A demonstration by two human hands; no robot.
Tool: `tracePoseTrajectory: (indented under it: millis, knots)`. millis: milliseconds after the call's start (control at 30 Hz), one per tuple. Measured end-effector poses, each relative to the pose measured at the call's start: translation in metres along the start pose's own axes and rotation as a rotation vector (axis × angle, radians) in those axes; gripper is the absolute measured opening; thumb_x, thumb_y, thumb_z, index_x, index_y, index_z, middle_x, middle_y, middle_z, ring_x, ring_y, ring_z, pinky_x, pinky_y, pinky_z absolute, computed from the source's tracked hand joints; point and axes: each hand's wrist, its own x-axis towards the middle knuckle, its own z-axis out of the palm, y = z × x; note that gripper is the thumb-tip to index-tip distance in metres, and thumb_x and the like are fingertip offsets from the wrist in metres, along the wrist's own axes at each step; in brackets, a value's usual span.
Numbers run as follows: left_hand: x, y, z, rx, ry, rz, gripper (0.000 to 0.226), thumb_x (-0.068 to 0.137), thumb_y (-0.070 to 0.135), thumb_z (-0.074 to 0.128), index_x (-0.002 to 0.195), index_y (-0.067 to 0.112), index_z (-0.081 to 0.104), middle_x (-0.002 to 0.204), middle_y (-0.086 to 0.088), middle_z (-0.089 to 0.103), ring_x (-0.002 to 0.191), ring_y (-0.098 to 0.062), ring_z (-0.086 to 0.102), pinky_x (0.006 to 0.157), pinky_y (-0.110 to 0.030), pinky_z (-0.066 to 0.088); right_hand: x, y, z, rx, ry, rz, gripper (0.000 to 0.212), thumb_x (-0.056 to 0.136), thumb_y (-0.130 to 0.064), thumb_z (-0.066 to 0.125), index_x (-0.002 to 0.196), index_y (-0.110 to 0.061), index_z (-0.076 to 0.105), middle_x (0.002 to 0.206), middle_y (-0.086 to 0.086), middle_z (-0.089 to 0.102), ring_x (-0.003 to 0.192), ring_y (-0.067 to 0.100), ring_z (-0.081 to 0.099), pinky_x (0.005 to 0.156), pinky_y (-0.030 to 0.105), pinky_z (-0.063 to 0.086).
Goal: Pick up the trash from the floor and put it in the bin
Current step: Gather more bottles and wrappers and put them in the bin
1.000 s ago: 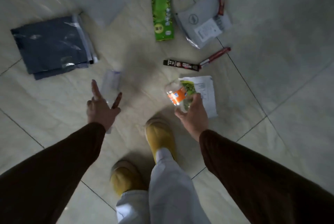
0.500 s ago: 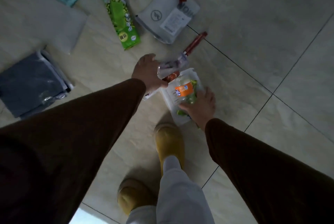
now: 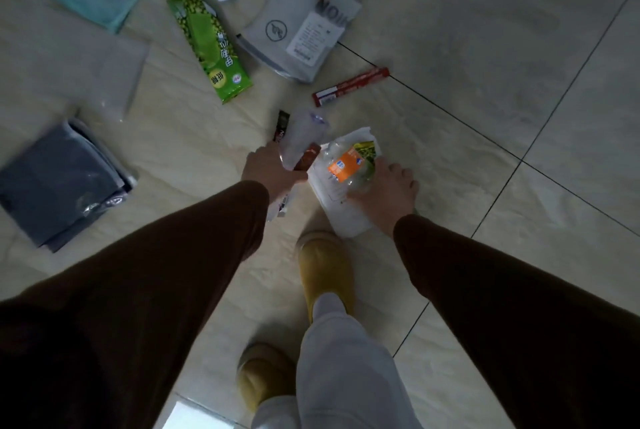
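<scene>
bending low, the left hand (image 3: 268,170) is clutching a clear wrapper (image 3: 301,138) and dark sachet (image 3: 281,125) while the right hand (image 3: 388,191), at its 3 o'clock, is gripping a crushed bottle (image 3: 346,165) over a white mailer (image 3: 341,210), apparently gathering several pieces per trip.

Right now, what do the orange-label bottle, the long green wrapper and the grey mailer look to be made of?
Orange-label bottle: clear thin plastic, crumpled, glossy glints. Long green wrapper: printed plastic film, probably; shiny, with crimped ends. Grey mailer: matte poly film, likely; soft creases, white paper label stuck on.
</scene>
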Motion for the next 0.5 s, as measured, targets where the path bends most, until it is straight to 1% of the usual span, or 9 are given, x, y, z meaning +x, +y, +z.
tracePoseTrajectory:
  millis: [67,133,200,267,333,400,433,467,500]
  knots:
    - [-0.02,-0.001,-0.011,-0.113,-0.024,-0.033,0.07,0.067,0.043,0.077,0.123,0.013,0.047,0.11,-0.009,0.061,0.099,-0.027,0.057,0.077,-0.035,0.044,-0.008,0.004,-0.023,0.039,0.034,-0.028,0.088,0.072,-0.059,0.078,0.139,-0.011,0.047,0.133,0.017,0.055,0.124,0.038,0.051,0.102,0.046,0.038]
    - [-0.048,0.002,-0.027,-0.202,-0.048,-0.048,0.062,0.066,0.041,0.077,0.113,0.02,0.043,0.098,-0.002,0.059,0.092,-0.025,0.059,0.063,-0.03,0.038,-0.023,0.006,-0.051,0.204,0.029,-0.044,0.085,0.073,-0.048,0.083,0.137,-0.007,0.046,0.13,0.017,0.052,0.118,0.038,0.057,0.093,0.04,0.042]
    - [-0.08,0.011,-0.044,-0.286,-0.069,-0.052,0.061,0.066,0.038,0.078,0.11,0.025,0.038,0.101,-0.001,0.06,0.09,-0.026,0.061,0.06,-0.027,0.037,-0.047,0.007,-0.083,0.338,0.026,-0.061,0.079,0.076,-0.038,0.085,0.135,-0.005,0.044,0.13,0.016,0.048,0.11,0.035,0.061,0.084,0.031,0.041]
    - [-0.117,0.026,-0.064,-0.344,-0.059,-0.042,0.073,0.068,0.034,0.078,0.124,0.029,0.032,0.114,-0.005,0.062,0.092,-0.028,0.062,0.068,-0.031,0.042,-0.077,0.008,-0.117,0.4,0.04,-0.076,0.075,0.078,-0.035,0.085,0.133,-0.006,0.044,0.13,0.014,0.046,0.107,0.031,0.06,0.082,0.033,0.046]
    - [-0.153,0.045,-0.084,-0.388,-0.034,-0.04,0.097,0.068,0.029,0.079,0.142,0.036,0.015,0.128,-0.008,0.059,0.097,-0.029,0.062,0.081,-0.035,0.045,-0.109,0.012,-0.153,0.468,0.049,-0.073,0.073,0.078,-0.034,0.084,0.133,-0.008,0.044,0.129,0.011,0.046,0.106,0.026,0.057,0.085,0.038,0.054]
    - [-0.183,0.068,-0.104,-0.445,-0.025,-0.051,0.11,0.069,0.025,0.08,0.148,0.037,0.004,0.135,-0.009,0.057,0.109,-0.03,0.062,0.093,-0.04,0.046,-0.134,0.017,-0.19,0.515,0.067,-0.066,0.072,0.078,-0.035,0.083,0.134,-0.011,0.044,0.127,0.008,0.046,0.107,0.022,0.056,0.086,0.036,0.053]
    - [-0.195,0.081,-0.113,-0.46,-0.025,-0.047,0.107,0.069,0.026,0.08,0.148,0.033,0.008,0.135,-0.008,0.057,0.111,-0.029,0.062,0.098,-0.042,0.046,-0.143,0.02,-0.209,0.536,0.08,-0.065,0.072,0.078,-0.035,0.083,0.133,-0.012,0.044,0.126,0.007,0.047,0.107,0.022,0.055,0.087,0.035,0.052]
    - [-0.205,0.094,-0.122,-0.464,-0.022,-0.038,0.1,0.068,0.028,0.08,0.146,0.028,0.018,0.13,-0.006,0.06,0.11,-0.028,0.062,0.099,-0.043,0.047,-0.149,0.024,-0.228,0.56,0.092,-0.064,0.07,0.078,-0.036,0.083,0.132,-0.013,0.045,0.126,0.006,0.049,0.107,0.021,0.056,0.088,0.035,0.053]
    - [-0.212,0.107,-0.13,-0.463,-0.012,-0.029,0.089,0.067,0.03,0.08,0.139,0.024,0.028,0.122,-0.004,0.063,0.105,-0.026,0.064,0.095,-0.042,0.05,-0.152,0.026,-0.247,0.586,0.102,-0.059,0.069,0.077,-0.037,0.084,0.13,-0.015,0.046,0.125,0.005,0.051,0.107,0.021,0.058,0.089,0.037,0.055]
